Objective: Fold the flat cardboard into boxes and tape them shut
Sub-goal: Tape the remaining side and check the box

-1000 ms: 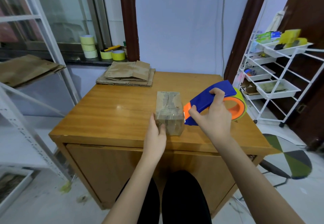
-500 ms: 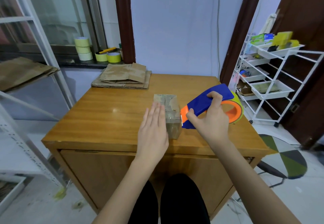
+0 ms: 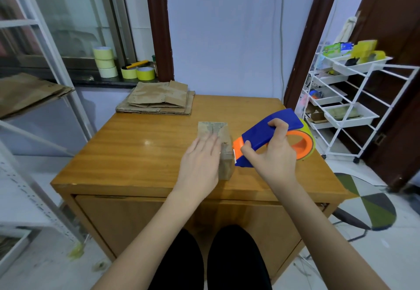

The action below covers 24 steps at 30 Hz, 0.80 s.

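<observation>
Left hand [image 3: 200, 162], fingers flat, hides the near left of the box [image 3: 223, 151] on the wooden table [image 3: 136, 153]; right hand [image 3: 270, 155] grips tape dispenser [image 3: 272, 137], its blade seemingly touching the box. Flat cardboard [image 3: 159, 98] far left; white rack [image 3: 347, 103] right.

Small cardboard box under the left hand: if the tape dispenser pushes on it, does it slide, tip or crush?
Probably slides: the box is small, likely light, on a glossy table. The flat left hand on top should pin it. Tipping seems unlikely; it sits low. The right hand holds the dispenser at its side; thin cardboard may dent.
</observation>
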Each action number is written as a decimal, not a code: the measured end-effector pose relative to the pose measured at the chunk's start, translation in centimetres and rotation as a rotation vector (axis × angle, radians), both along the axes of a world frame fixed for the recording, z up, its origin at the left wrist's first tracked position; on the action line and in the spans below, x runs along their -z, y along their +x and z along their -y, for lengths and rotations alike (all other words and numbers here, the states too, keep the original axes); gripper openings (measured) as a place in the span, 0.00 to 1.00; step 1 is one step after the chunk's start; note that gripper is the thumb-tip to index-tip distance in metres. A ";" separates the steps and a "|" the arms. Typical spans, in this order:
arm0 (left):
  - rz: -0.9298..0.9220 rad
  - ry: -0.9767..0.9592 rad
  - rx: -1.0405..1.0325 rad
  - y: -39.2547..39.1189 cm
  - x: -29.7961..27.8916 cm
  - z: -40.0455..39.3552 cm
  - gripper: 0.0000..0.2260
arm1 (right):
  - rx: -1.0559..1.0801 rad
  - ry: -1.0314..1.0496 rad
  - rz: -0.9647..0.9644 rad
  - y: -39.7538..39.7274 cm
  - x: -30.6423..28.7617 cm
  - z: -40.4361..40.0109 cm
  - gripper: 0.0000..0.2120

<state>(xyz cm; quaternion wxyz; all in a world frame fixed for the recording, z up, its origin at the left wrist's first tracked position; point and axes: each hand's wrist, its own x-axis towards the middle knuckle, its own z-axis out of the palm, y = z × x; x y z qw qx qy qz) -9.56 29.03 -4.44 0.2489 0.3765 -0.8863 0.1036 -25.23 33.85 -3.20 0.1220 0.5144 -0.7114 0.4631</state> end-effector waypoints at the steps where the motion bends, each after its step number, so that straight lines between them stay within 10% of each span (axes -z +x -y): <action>1: 0.023 -0.027 0.054 -0.2 0.2 0.0 0.29 | 0.000 -0.005 -0.006 0.0 0.0 0.0 0.27; 24: -0.052 0.130 0.012 -2.4 1.6 -0.4 0.34 | -0.047 -0.062 0.168 -0.6 0.9 0.1 0.26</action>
